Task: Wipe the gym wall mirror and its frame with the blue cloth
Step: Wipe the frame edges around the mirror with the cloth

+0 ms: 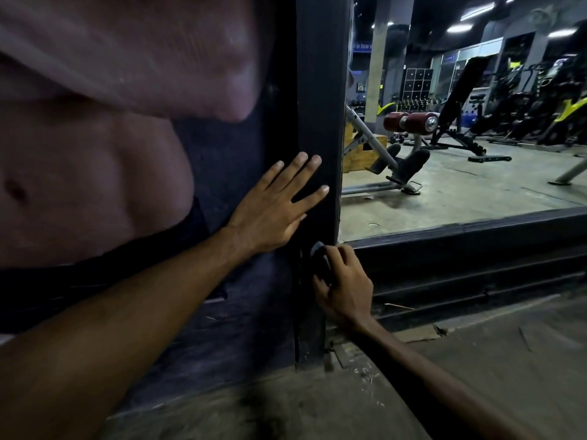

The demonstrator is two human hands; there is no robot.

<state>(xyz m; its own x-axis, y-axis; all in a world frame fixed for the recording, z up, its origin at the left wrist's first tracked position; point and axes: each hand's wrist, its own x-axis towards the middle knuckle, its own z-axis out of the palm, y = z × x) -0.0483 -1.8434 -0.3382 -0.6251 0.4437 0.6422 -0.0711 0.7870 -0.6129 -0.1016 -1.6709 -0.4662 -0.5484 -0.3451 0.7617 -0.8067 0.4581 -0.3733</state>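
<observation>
1. The wall picture of a bare torso (pixel 111 138) fills the left of the view and is no part of the job.
2. The mirror (pixel 460 192) is seen on the right, with benches and machines reflected in it. No cloth is on the glass.
3. The frame (pixel 320 90) is dark. An upright post stands between picture and glass, and a bottom rail runs off to the right. The step in hand is judged to be the wiping of the frame at its lower left corner.
4. The left hand (pixel 273 208) is laid flat on the post, fingers straight and spread, apparently as a brace.
5. The right hand (pixel 344 287), lower and nearer, is curled round the cloth, which is pressed to the post about where the rail joins it.
6. The blue cloth (pixel 318 254) (almost black in this light) is bunched and mostly hidden by the fingers. For the next move, firm pressure is called for along the rail to the right, or up the post once the left hand is lifted clear.
</observation>
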